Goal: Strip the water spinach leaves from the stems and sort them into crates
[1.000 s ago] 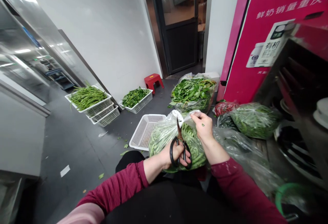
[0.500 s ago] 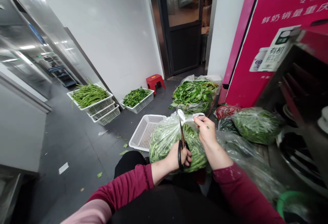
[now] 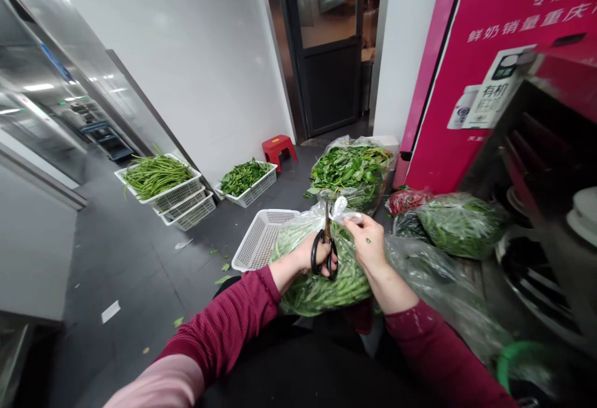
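A clear plastic bag [image 3: 321, 296] full of green vegetables, with long pods showing at the lower part, sits in front of my body. My left hand [image 3: 305, 254] is closed round the black handles of a pair of scissors [image 3: 327, 229]. Their rusty blades point up beside the bag's gathered, whitish neck [image 3: 340, 205]; whether they touch it I cannot tell. Between thumb and fingers, my right hand [image 3: 370, 243] pinches the bag's twisted end. A small green leaf bit sticks to the back of that hand.
A white basket [image 3: 241, 259] lies behind the bag. Stacked baskets [image 3: 189, 214] with long beans and a basket of greens [image 3: 247, 194] stand left. Beyond are a red stool [image 3: 278, 148] and a leafy bag [image 3: 349, 171]; more bagged vegetables [image 3: 459, 224] lie right.
My left hand has moved the scissors slightly up and left, with the blades now upright beside the bag's neck. My right hand still pinches the bag's end. The view has shifted slightly.
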Action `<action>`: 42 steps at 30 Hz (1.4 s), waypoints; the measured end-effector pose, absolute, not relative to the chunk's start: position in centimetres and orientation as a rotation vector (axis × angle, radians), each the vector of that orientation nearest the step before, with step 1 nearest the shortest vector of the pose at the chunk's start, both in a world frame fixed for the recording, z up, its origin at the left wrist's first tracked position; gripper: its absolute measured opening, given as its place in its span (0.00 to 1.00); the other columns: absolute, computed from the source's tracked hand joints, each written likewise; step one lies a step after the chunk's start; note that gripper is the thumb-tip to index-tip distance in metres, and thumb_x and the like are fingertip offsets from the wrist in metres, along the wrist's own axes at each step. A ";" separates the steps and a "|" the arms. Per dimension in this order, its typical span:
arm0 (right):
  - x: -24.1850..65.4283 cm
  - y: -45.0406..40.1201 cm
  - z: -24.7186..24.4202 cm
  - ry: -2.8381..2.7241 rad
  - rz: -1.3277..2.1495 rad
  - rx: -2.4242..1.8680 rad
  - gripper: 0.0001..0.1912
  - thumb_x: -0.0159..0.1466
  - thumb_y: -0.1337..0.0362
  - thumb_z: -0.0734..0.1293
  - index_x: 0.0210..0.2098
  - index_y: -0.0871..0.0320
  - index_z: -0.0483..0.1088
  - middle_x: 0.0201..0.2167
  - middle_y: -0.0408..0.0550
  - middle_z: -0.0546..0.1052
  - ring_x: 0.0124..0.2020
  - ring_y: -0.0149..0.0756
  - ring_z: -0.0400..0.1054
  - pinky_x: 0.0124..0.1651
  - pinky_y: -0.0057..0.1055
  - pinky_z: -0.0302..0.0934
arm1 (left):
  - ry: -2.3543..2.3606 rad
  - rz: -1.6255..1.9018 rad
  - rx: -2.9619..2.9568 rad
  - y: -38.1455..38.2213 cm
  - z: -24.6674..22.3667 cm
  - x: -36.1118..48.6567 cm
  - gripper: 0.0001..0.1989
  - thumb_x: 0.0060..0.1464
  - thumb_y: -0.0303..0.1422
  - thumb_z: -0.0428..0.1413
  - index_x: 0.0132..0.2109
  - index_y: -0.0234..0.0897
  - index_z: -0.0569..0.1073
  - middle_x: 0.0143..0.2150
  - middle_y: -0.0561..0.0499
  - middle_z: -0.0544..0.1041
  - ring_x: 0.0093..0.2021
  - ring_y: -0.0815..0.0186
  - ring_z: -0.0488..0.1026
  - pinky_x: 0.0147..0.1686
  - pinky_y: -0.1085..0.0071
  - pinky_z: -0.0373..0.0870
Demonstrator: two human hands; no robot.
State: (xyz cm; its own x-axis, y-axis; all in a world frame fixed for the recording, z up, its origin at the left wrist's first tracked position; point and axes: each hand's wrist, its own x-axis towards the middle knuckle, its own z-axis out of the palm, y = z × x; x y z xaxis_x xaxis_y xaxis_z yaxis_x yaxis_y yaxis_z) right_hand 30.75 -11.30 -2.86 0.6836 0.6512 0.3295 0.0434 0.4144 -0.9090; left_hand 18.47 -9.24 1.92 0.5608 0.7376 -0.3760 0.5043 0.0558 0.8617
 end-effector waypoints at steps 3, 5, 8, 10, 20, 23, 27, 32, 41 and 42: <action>30.5 -11.6 -2.4 -0.826 0.398 -1.146 0.08 0.51 0.61 0.67 0.26 0.61 0.71 0.22 0.42 0.71 0.25 0.30 0.61 0.30 0.27 0.55 | 1.083 0.168 1.642 -9.3 2.5 18.4 0.13 0.54 0.25 0.43 0.23 0.29 0.65 0.18 0.46 0.71 0.16 0.68 0.69 0.12 0.75 0.66; 30.1 -12.0 -2.1 -0.905 0.362 -1.176 0.07 0.51 0.62 0.67 0.24 0.61 0.69 0.21 0.41 0.69 0.24 0.29 0.60 0.30 0.27 0.54 | 1.113 0.183 1.607 -9.4 2.7 18.8 0.12 0.53 0.24 0.43 0.25 0.28 0.66 0.18 0.47 0.71 0.16 0.68 0.70 0.14 0.75 0.68; 29.8 -12.4 -1.8 -1.002 0.280 -1.204 0.05 0.52 0.65 0.66 0.22 0.60 0.68 0.20 0.40 0.67 0.24 0.29 0.58 0.30 0.26 0.53 | 1.122 0.283 1.506 -9.3 2.8 19.3 0.07 0.52 0.22 0.44 0.30 0.28 0.66 0.20 0.49 0.71 0.19 0.68 0.71 0.19 0.73 0.72; 29.9 -12.6 -1.8 -1.046 0.224 -1.223 0.06 0.53 0.65 0.66 0.21 0.60 0.67 0.20 0.39 0.66 0.24 0.28 0.57 0.29 0.26 0.52 | 1.096 0.276 1.522 -9.1 2.6 19.3 0.08 0.53 0.23 0.44 0.30 0.28 0.66 0.20 0.49 0.71 0.18 0.69 0.71 0.18 0.74 0.71; 29.7 -13.5 -1.8 -1.155 0.131 -1.154 0.08 0.55 0.66 0.64 0.21 0.59 0.67 0.22 0.41 0.67 0.27 0.30 0.60 0.32 0.26 0.53 | 1.063 0.217 1.550 -8.8 3.0 18.6 0.07 0.52 0.22 0.44 0.30 0.28 0.66 0.18 0.50 0.71 0.17 0.69 0.70 0.16 0.75 0.69; 30.3 -13.3 -2.4 -1.133 0.163 -1.145 0.07 0.55 0.64 0.65 0.23 0.59 0.68 0.23 0.42 0.68 0.28 0.31 0.61 0.33 0.27 0.54 | 1.059 0.238 1.525 -8.8 3.2 18.7 0.08 0.49 0.18 0.44 0.29 0.29 0.65 0.19 0.51 0.71 0.19 0.70 0.71 0.19 0.74 0.71; 32.0 -11.1 -4.0 -0.750 0.350 -1.101 0.10 0.53 0.58 0.65 0.24 0.60 0.65 0.20 0.41 0.66 0.22 0.29 0.58 0.29 0.28 0.55 | 1.065 0.155 1.731 -9.2 3.0 17.7 0.11 0.48 0.22 0.46 0.21 0.30 0.66 0.14 0.50 0.69 0.13 0.71 0.65 0.11 0.78 0.62; 32.4 -10.0 -4.0 -0.940 0.091 -1.338 0.09 0.56 0.61 0.61 0.31 0.60 0.68 0.29 0.50 0.70 0.31 0.38 0.62 0.37 0.36 0.58 | 1.184 0.255 1.683 -10.8 3.1 17.4 0.10 0.45 0.20 0.46 0.20 0.29 0.66 0.13 0.51 0.67 0.12 0.73 0.63 0.10 0.81 0.58; 31.0 -10.2 -3.6 -1.713 -0.125 -1.433 0.16 0.59 0.64 0.60 0.47 0.56 0.65 0.42 0.50 0.71 0.43 0.41 0.61 0.44 0.36 0.55 | 1.161 0.457 1.397 -11.9 2.6 17.6 0.12 0.45 0.19 0.47 0.40 0.31 0.62 0.32 0.48 0.68 0.25 0.69 0.70 0.19 0.72 0.71; 31.1 -9.7 -4.0 -1.700 -0.120 -1.434 0.13 0.60 0.64 0.59 0.44 0.56 0.66 0.39 0.50 0.72 0.41 0.40 0.62 0.43 0.35 0.56 | 1.172 0.454 1.399 -12.0 2.4 17.4 0.12 0.45 0.19 0.47 0.40 0.30 0.62 0.33 0.47 0.68 0.25 0.70 0.70 0.19 0.72 0.71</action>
